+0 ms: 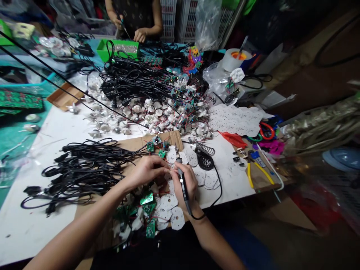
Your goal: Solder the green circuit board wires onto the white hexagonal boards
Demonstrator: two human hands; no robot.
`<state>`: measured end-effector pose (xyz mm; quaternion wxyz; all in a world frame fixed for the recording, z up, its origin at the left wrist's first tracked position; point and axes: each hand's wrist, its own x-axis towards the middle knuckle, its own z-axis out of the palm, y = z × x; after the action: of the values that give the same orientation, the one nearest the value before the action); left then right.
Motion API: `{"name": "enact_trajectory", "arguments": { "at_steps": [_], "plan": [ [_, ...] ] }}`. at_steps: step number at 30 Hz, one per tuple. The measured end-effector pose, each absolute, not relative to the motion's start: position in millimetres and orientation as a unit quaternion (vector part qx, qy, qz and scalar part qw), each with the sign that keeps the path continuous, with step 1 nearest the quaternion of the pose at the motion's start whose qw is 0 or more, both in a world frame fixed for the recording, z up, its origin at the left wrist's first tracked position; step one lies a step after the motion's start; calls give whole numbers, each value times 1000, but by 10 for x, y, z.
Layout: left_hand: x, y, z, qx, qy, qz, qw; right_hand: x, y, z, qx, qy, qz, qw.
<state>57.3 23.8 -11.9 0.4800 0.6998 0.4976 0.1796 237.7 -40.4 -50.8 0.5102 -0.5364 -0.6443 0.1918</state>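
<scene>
My right hand (185,183) is closed round a black soldering iron (183,186), its metal tip pointing away from me over a white board. Close beside it, my left hand (150,169) has its fingers pinched together near my right fingertips; what they hold is too small to make out. White hexagonal boards (169,201) lie beneath and in front of my hands on brown cardboard. Small green circuit boards (150,228) with red wires sit by my left wrist, others just beyond my left hand. Black cables (92,161) are bundled on the left.
Beyond my hands lies a large heap of white parts (149,112) and black cords (135,78). An iron stand (206,159) and yellow-handled pliers (260,170) are on the right. Across the table, a person's hands (140,35) work beside a green box (104,50).
</scene>
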Motion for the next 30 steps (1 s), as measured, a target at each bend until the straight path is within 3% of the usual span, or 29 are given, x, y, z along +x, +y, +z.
{"name": "enact_trajectory", "arguments": {
  "at_steps": [3,11,30],
  "plan": [
    [598,252,-103,708,504,162,467,2401,-414,-512,-532,-650,188,509],
    [801,487,-129,817,487,62,302,2641,-695,-527,-523,-643,197,524],
    [822,465,-240,838,481,18,257,2709,-980,-563,-587,-570,278,504]
  ]
}}
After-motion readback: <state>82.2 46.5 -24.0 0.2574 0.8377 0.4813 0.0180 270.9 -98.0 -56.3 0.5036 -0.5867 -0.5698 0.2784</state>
